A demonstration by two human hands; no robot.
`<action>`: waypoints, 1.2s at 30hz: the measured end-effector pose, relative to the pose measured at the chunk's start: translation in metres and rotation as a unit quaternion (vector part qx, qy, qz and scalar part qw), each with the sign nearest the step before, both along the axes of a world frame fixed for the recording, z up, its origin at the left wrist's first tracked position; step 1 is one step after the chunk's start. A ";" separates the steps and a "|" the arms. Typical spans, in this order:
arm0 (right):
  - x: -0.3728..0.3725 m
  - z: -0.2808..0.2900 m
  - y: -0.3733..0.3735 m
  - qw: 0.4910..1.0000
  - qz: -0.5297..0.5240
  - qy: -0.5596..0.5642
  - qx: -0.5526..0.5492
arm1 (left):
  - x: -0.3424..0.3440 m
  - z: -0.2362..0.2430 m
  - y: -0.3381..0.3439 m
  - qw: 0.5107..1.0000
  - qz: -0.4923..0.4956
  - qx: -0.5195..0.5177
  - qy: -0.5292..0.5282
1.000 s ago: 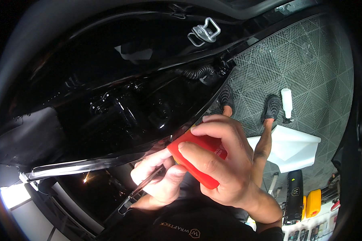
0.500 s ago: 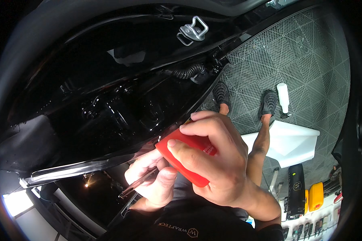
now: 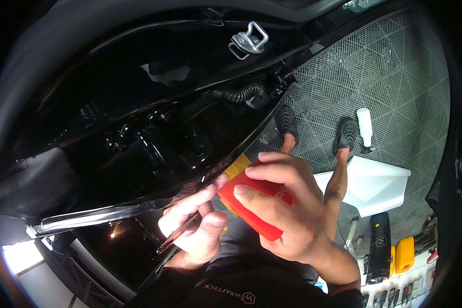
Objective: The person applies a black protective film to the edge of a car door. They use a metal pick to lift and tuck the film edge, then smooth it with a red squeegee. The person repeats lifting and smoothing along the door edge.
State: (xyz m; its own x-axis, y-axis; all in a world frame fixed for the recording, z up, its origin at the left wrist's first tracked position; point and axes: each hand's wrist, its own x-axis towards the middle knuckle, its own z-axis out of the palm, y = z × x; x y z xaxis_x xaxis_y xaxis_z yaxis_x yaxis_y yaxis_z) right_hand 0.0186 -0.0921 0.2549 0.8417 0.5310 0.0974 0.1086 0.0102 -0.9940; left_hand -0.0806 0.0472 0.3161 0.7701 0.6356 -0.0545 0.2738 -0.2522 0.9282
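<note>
My right hand grips a flat red squeegee, its thumb and fingers across the face. The squeegee is just off a glossy black car panel's curved edge. Left of it, my left hand has curled fingers around the lower stretch of that edge, thumb raised and index fingertip near the squeegee's corner. Whether clear film lies along the edge there, I cannot tell. A black corrugated hose and a silver metal latch are on the black bodywork above.
My feet in dark shoes stand on grey grated floor tiles, yellow ones behind my hands. A white bottle and white sheet lie beside them. Black and yellow cases and assorted tools are at lower right.
In the last half second my right hand and the squeegee moved right, away from the panel edge, uncovering more of my left fingertips and some yellow floor.
</note>
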 end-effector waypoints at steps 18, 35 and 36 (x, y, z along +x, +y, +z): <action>-0.002 -0.006 0.019 0.999 -0.042 0.014 0.019 | -0.004 0.005 0.005 0.999 -0.021 0.032 0.037; 0.014 -0.007 0.015 0.999 -0.022 -0.032 0.028 | 0.003 0.008 -0.006 0.996 0.036 0.050 0.058; 0.012 -0.003 0.017 0.999 -0.023 -0.029 0.028 | 0.002 0.009 -0.006 0.997 0.037 0.038 0.064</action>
State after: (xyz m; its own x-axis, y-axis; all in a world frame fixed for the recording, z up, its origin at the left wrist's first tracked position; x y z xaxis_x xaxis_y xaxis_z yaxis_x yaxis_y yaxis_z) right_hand 0.0302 -0.0751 0.2514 0.8575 0.4838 0.1750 0.1670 0.0599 -0.9841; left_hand -0.0786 0.0411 0.3251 0.7111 0.6961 -0.0989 0.4093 -0.2954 0.8633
